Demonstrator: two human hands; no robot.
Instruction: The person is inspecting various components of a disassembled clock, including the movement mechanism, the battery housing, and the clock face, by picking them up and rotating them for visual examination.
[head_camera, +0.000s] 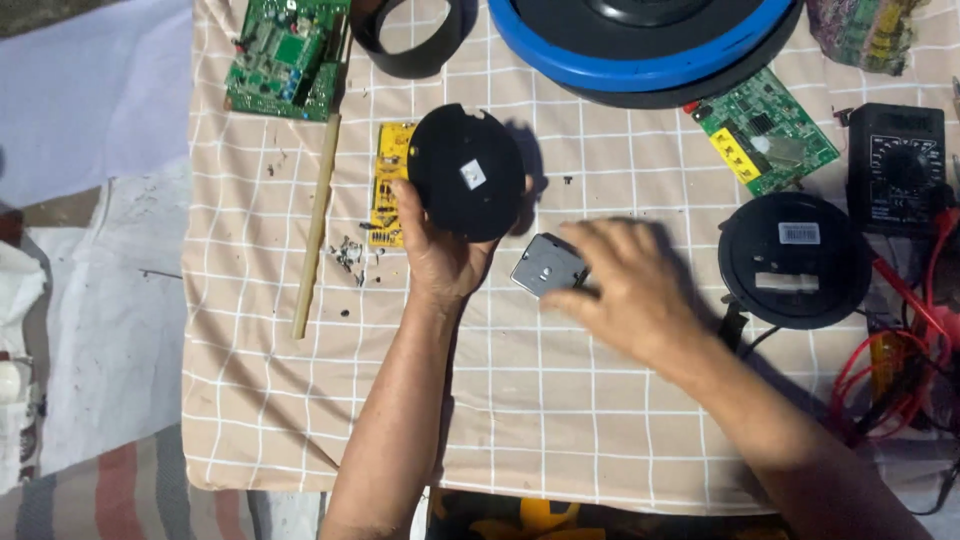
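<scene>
Black round cover (465, 172) was gripped upright-ish in the left hand (438, 250) over the checked cloth (540, 400); right hand (625, 285) lay spread, blurry, fingers touching a small grey metal part (545, 265) just beside it.

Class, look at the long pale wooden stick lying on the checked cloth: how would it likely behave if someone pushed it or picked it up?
The wooden stick looks straight and rigid, so it would probably lift without bending. It seems thin for its length, so likely light. If round, it may roll sideways when nudged, though the soft checked cloth might slow it; its cross-section cannot be told here.
</scene>
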